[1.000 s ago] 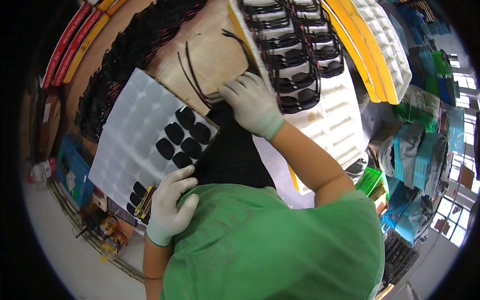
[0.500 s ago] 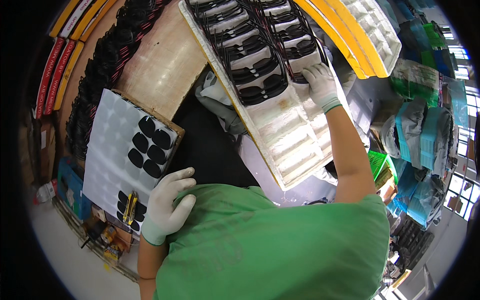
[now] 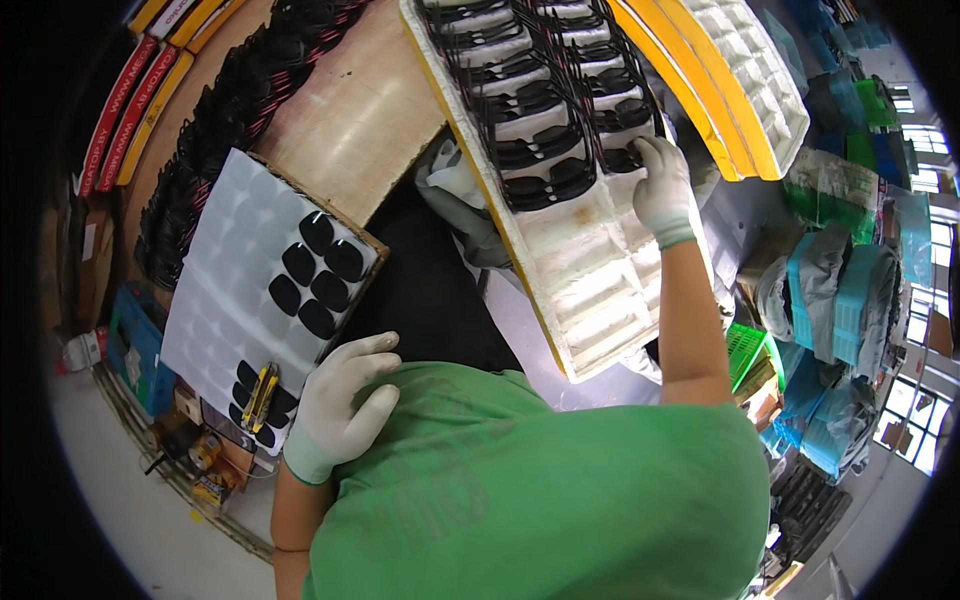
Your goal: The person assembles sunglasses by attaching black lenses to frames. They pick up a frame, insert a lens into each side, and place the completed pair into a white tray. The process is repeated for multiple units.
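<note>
Right hand (image 3: 662,190), gloved, reaches out to the white compartment tray (image 3: 590,290) and rests its fingertips on a black sunglasses frame (image 3: 622,158) in the right-hand column, about mid-tray; fingers curled down over it, can't tell if actually pinched. Left hand (image 3: 345,405), gloved, lies loosely spread on the green shirt (image 3: 540,480), holding nothing, near the white lens sheet (image 3: 250,300) with its dark lenses (image 3: 318,275). To do it well, judging from this: take the frame at the bridge, lift straight up, avoid snagging neighbouring temples, keep the tilted tray steady.
</note>
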`<state>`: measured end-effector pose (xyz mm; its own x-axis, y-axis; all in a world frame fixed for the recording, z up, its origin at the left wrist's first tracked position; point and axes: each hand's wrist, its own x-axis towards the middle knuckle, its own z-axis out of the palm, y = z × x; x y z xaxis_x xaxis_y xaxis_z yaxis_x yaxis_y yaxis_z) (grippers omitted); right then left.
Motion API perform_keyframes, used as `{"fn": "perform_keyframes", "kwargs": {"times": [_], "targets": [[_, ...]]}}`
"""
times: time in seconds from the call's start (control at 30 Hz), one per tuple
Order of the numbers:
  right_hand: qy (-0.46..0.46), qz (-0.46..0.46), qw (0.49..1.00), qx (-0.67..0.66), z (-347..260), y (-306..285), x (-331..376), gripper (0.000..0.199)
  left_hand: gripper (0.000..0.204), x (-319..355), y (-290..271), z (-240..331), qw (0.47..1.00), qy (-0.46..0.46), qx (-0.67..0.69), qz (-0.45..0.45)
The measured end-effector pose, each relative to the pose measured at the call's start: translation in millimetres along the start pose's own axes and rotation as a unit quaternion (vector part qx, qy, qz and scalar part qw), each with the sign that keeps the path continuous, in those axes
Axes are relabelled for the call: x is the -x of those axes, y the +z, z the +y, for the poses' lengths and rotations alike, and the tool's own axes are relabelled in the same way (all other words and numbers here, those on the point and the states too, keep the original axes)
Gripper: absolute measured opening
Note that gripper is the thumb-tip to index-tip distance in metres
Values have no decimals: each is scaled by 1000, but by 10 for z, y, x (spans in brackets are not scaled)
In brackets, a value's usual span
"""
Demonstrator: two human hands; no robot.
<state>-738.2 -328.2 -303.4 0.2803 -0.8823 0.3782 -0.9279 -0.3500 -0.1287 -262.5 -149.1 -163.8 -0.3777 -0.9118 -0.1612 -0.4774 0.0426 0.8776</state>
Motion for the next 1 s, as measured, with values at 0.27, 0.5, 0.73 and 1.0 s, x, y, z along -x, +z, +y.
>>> {"fn": "perform_keyframes", "kwargs": {"times": [0.27, 0.5, 0.73, 1.0], "targets": [[-107, 107, 956, -251, -2237, 100, -175, 41, 25, 189, -285, 184, 894, 334, 267, -136], [-282, 11, 867, -410, -3899, 33, -531, 33, 35, 275, 238, 1130, 831, 510, 213, -61], [-362, -77, 810, -455, -4533, 98, -388, 34, 38, 170, 301, 1531, 835, 517, 186, -9], [-364, -82, 805, -462, -4584, 112, -298, 26, 41, 64, 270, 1755, 835, 519, 183, -8]]}}
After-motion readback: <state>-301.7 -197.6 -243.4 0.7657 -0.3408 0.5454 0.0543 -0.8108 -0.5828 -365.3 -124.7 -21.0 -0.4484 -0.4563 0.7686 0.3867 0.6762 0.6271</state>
